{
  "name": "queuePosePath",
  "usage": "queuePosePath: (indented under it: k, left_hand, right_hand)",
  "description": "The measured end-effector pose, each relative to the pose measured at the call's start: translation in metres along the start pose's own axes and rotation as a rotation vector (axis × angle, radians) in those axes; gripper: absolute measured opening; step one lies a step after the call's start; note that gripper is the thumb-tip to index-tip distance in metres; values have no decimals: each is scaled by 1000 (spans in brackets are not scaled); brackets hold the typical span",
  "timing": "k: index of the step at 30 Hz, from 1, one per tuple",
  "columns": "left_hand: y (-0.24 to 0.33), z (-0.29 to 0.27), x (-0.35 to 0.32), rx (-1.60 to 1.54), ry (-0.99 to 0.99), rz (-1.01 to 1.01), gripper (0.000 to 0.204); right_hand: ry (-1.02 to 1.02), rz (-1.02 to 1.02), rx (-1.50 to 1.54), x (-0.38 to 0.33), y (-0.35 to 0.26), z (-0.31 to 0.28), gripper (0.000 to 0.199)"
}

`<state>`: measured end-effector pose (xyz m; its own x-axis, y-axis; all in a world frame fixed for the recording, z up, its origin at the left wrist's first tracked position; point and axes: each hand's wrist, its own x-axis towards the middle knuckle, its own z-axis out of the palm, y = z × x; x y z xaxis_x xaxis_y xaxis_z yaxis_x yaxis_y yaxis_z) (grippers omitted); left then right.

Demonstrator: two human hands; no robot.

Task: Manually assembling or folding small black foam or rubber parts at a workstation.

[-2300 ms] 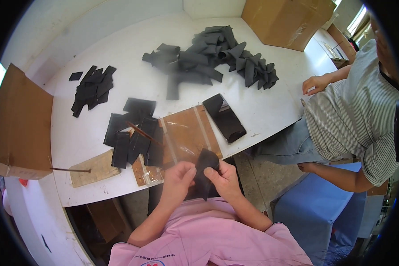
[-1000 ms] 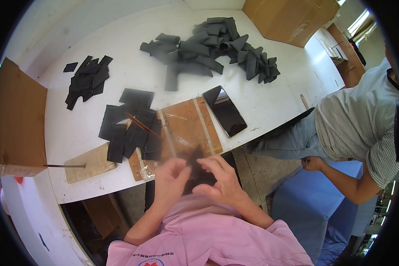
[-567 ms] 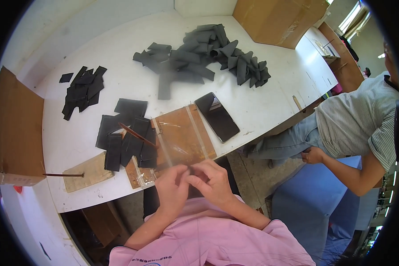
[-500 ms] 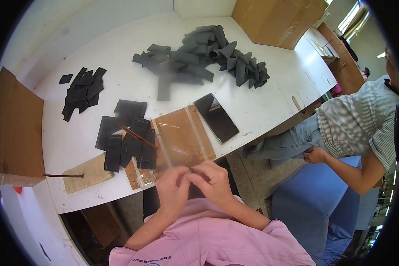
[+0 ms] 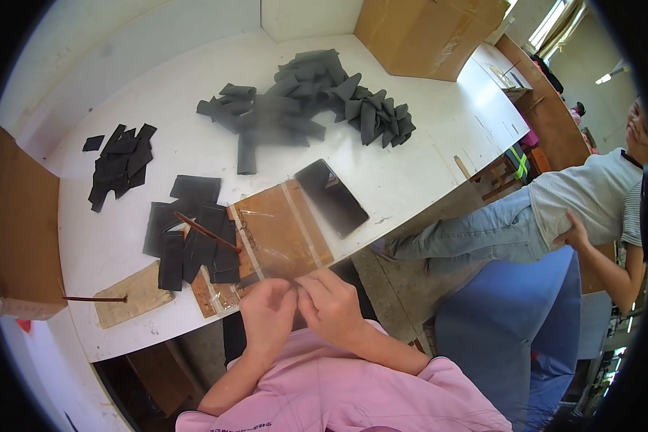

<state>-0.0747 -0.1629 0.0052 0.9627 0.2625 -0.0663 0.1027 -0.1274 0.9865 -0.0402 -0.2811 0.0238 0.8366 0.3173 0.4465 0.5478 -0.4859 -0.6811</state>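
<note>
Black piece, mostly hidden, is pinched in the closed fingertips of left hand and right hand.

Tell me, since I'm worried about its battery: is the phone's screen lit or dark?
Dark, it seems: the phone shows a black face, apart from a pale patch that may be reflection.

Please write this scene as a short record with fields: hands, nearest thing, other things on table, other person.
Left hand: bent, held item unclear
Right hand: bent, close beside left
Nearest thing: brown board
Left of board, partly overlapping: flat black pieces
Right of board: black smartphone
Farther: dark grey curled pieces
Other person: upright, right side
</note>
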Motion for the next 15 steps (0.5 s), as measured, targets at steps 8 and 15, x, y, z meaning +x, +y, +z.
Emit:
queuePosePath:
  k: [8,15]
  left_hand:
    - [25,-9,-6,-47,118,77,8]
    - [34,1,-10,217,143,432,14]
  right_hand:
    - [22,116,343,6,-9,-21,17]
    - [-7,84,343,6,-8,-18,14]
